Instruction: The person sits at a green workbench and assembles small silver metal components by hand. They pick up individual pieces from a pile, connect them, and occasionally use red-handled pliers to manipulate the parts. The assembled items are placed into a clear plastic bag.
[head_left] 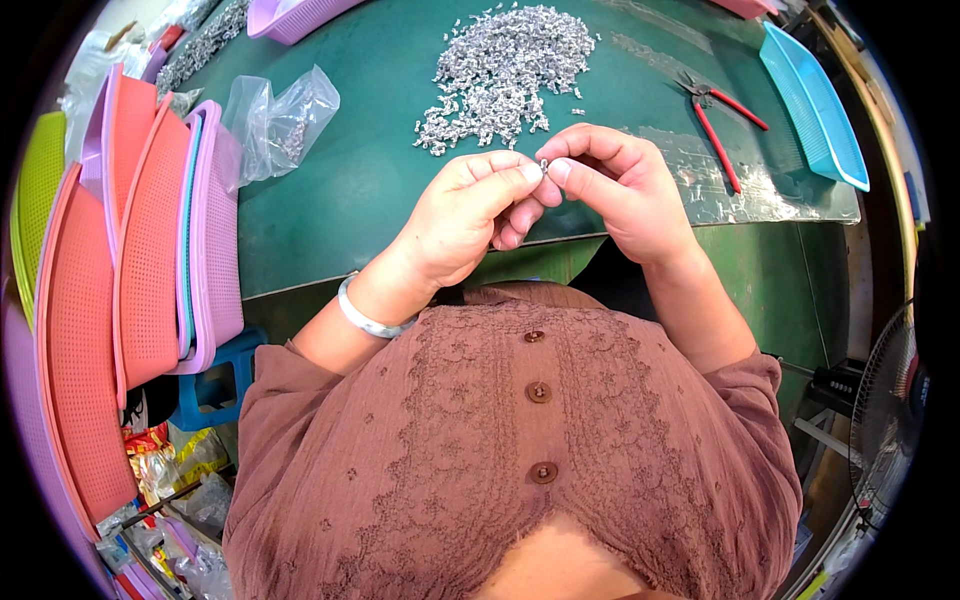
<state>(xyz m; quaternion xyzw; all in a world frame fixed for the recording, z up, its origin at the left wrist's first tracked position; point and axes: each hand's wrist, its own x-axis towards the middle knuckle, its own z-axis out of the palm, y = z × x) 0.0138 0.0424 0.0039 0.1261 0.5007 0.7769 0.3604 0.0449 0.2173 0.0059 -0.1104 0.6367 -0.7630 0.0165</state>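
My left hand (468, 212) and my right hand (612, 182) meet above the near edge of a green table (370, 190). Together they pinch one tiny silver metal piece (544, 165) between thumbs and forefingers. A pale bangle (362, 316) circles my left wrist. Beyond the hands lies a heap of several similar small silver pieces (505, 70) on the table top.
Red-handled pliers (718, 118) lie on the table to the right, near a blue tray (815, 105). A clear plastic bag (275, 125) sits at left. Stacked pink, orange and green baskets (150, 250) stand along the left side. A fan (890, 410) is at lower right.
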